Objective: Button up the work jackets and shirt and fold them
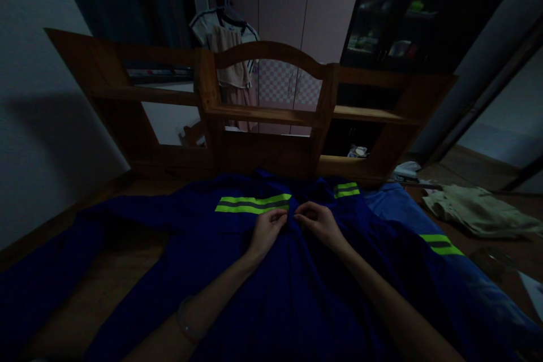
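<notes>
A dark blue work jacket with yellow-green reflective strips lies spread out in front of me, its collar end toward the wooden headboard. My left hand pinches the jacket's front edge just below the chest strip. Opposite it, my right hand has thumb and forefinger pressed together at the other front edge. A small gap separates the two hands. Whether a button or only cloth sits between the fingertips is too dark to see. One sleeve stretches out to the left.
Behind the jacket stands a wooden headboard with open shelves. Blue denim cloth lies under the jacket's right side. Folded pale clothing rests farther right. Hung garments, a light wardrobe and a dark cabinet are beyond.
</notes>
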